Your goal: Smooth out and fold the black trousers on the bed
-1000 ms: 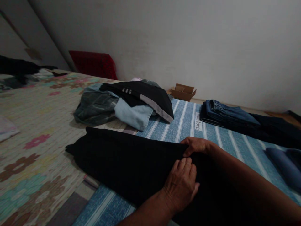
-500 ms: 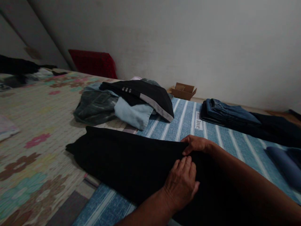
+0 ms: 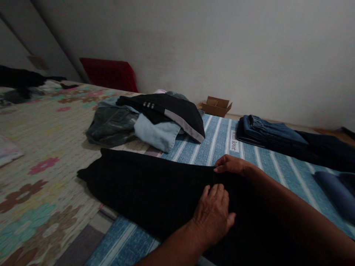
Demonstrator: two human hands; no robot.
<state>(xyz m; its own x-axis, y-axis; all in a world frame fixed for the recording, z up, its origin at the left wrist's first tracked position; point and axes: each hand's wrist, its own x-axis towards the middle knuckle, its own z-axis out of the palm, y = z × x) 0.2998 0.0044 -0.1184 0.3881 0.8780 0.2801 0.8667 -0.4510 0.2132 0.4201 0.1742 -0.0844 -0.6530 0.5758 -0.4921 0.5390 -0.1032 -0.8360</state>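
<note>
Black trousers (image 3: pixel 149 188) lie lengthwise across the bed, their narrower end at the left and the rest running out of view at the lower right. Palm down on the middle of the dark cloth is my left hand (image 3: pixel 213 212), fingers stretched out and thumb apart. Just beyond it, my right hand (image 3: pixel 231 164) pinches the far edge of the trousers between thumb and fingers. The fingertips of that hand are partly hidden.
A loose heap of clothes (image 3: pixel 155 118) sits beyond the trousers. Folded jeans (image 3: pixel 271 129) lie at the right, with a folded blue garment (image 3: pixel 335 195) nearer. A cardboard box (image 3: pixel 216 106) stands by the wall. Blue striped cloth (image 3: pixel 213 142) meets a floral sheet (image 3: pixel 44 133).
My right hand has shifted slightly away from me along the far edge and its thumb has drawn back to that edge. My left hand stays nearly in place, its thumb spread a little wider.
</note>
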